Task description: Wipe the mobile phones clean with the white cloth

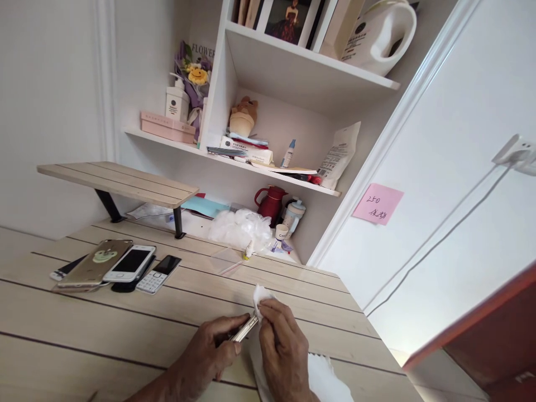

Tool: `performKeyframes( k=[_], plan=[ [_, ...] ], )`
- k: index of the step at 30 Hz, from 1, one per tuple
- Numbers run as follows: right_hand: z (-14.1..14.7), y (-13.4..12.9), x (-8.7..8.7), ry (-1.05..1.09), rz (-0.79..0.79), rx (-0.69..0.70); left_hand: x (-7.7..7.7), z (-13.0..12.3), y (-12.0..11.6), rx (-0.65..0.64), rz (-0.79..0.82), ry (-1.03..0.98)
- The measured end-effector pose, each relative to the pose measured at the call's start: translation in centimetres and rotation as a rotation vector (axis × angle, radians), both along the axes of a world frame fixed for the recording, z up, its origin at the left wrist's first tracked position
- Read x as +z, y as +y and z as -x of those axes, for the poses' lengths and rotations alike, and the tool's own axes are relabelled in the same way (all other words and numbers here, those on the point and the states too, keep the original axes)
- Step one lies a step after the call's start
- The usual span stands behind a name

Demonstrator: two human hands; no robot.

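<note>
One slim phone (245, 329), tilted, gripped in the left hand (215, 343) over the near table (104, 324). One white tissue (260, 295), pinched in the right hand (282, 346) at the phone's far end. Group of handsets (125, 266), left.

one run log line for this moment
left hand: holds slim device | right hand: pinches white tissue at device's end | table: keypad phone, white smartphone

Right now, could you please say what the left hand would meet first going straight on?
The left hand, gripping a slim device, would likely meet the white tissue in the right hand, though depth is unclear.
</note>
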State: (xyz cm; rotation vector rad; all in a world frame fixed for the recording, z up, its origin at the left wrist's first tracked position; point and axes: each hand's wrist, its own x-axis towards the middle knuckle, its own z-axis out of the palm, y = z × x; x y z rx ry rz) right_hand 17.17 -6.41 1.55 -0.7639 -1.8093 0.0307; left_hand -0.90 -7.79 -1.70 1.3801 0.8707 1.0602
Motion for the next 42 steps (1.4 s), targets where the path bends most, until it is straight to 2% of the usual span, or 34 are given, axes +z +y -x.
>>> performKeyframes(
  k=[6,14,19,30,34,38,42],
  plan=[
    [1.2,-1.3,0.4,-0.095,0.027,0.186,0.5,-0.2,-0.2,0.028,-0.044,-0.025],
    [-0.8,0.8,-0.2,0.028,0.035,-0.032,-0.4,0.2,-0.1,-0.002,-0.006,-0.023],
    [-0.5,0.7,-0.3,0.049,0.032,-0.065,-0.7,0.1,0.2,0.006,0.002,-0.003],
    [-0.7,1.2,-0.2,0.091,0.045,-0.104,0.2,0.1,-0.2,0.017,-0.009,0.032],
    [-0.8,1.3,-0.1,0.097,0.046,-0.118,-0.2,0.2,0.0,0.010,-0.010,0.007],
    [-0.1,0.5,-0.2,0.058,0.001,-0.066,-0.5,0.1,0.2,-0.007,-0.021,-0.020],
    [1.4,-1.0,-0.3,-0.008,-0.012,0.073,0.3,0.1,0.1,0.011,-0.012,-0.027]
  ],
)
